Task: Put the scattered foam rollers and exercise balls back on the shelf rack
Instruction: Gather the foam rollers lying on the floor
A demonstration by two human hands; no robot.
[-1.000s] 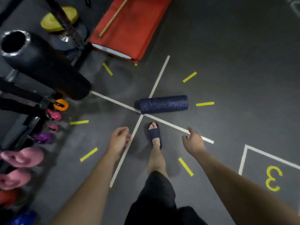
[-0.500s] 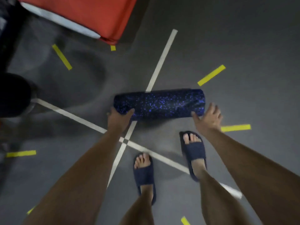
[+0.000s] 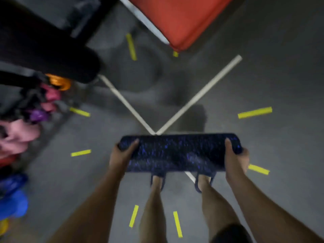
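A person's two legs [image 3: 154,207] stood nearest the camera, feet in dark slides [image 3: 203,183] on the grey gym floor [image 3: 280,155]. Just above the feet, both hands held a dark, blue-speckled foam roller [image 3: 177,153] level and crosswise, clear of the floor: the left hand [image 3: 122,155] wrapped its left end, the right hand [image 3: 235,158] its right end. Beyond the roller, two white floor lines [image 3: 198,97] met in a V, ringed by short yellow tape marks [image 3: 255,112]. At the left edge, a blurred shelf rack [image 3: 52,127] carried pink, purple, orange and blue gear. A large black cylinder [image 3: 52,57] lay above the rack at far left. A red mat [image 3: 180,16] lay farthest away.
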